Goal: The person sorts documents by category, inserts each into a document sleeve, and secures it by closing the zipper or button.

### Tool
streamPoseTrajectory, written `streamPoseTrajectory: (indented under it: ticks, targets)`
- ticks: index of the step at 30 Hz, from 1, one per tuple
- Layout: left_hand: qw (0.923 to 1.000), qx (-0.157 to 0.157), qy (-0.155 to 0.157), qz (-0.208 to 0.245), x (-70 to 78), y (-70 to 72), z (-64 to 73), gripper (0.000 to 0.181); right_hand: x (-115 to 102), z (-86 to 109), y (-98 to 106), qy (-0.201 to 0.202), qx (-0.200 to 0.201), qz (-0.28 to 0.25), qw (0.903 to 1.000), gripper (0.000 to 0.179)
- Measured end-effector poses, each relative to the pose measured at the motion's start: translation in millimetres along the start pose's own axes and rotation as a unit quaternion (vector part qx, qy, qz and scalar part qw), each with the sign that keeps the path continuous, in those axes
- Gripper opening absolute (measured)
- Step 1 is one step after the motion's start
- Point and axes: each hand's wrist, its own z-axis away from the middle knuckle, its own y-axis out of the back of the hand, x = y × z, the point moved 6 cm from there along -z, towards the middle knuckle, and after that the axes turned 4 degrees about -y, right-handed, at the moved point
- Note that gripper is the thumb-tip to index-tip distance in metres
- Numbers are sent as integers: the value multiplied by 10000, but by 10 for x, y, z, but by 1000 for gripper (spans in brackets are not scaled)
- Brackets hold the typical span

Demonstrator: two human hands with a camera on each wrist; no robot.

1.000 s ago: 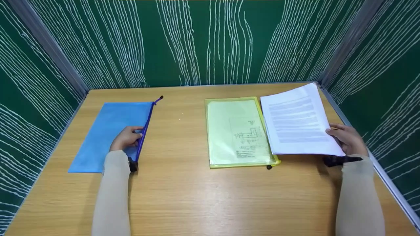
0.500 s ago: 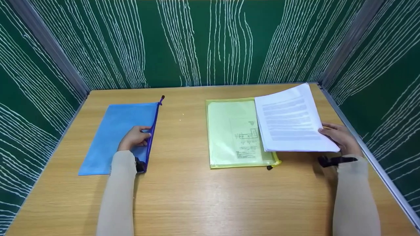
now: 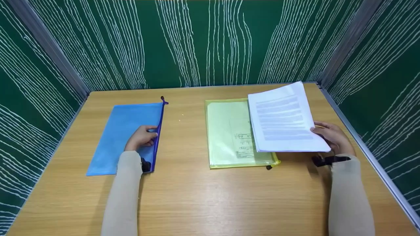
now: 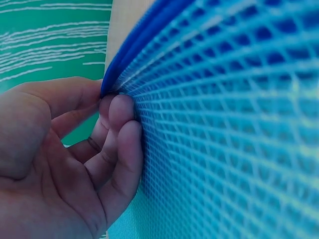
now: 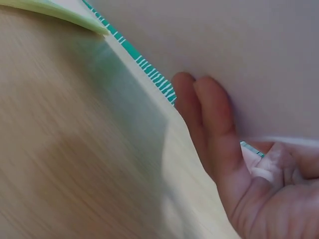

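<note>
On the left of the table lies a blue mesh zip pouch (image 3: 131, 121) with a dark purple zip edge along its right side. My left hand (image 3: 143, 136) pinches that edge between thumb and fingers; the left wrist view shows the fingertips at the blue zip band (image 4: 127, 55). At the right, my right hand (image 3: 333, 136) grips a stack of printed papers (image 3: 280, 118) by its lower right side, thumb on top. In the right wrist view the fingers (image 5: 217, 114) support its underside. The stack is held tilted above the table and overlaps a yellow zip pouch (image 3: 226, 131).
The yellow pouch lies flat with a printed drawing showing through it, its black zip pull (image 3: 269, 167) at the lower right corner. Green panels (image 3: 223, 42) with white lines enclose the wooden table (image 3: 197, 196) at the back and sides.
The left hand has drawn the blue pouch to the right. The right hand has moved left with the papers, which now cover more of the yellow pouch.
</note>
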Motion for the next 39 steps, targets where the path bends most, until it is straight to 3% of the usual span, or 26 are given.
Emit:
streamPoseTrajectory:
  ticks: [15,22,26,33,39]
  targets:
    - [9996,55,-3,283,173,-215,-104,49,-97,36,-214,-70,-140,-24,9999,77]
    - [9988,74,98,470,241,-308,-141,49,-189,25,-307,117,-292,145,9994,77]
    - [9983,95,17,582,284,-368,-173,49,-213,26,-361,191,-384,-63,9991,74]
    - [9966,103,-29,816,384,-522,-228,49,-279,17,-524,699,-774,-423,9936,57]
    - [9966,40,89,817,455,-644,-267,49,-331,6,-627,628,-759,-276,9948,67]
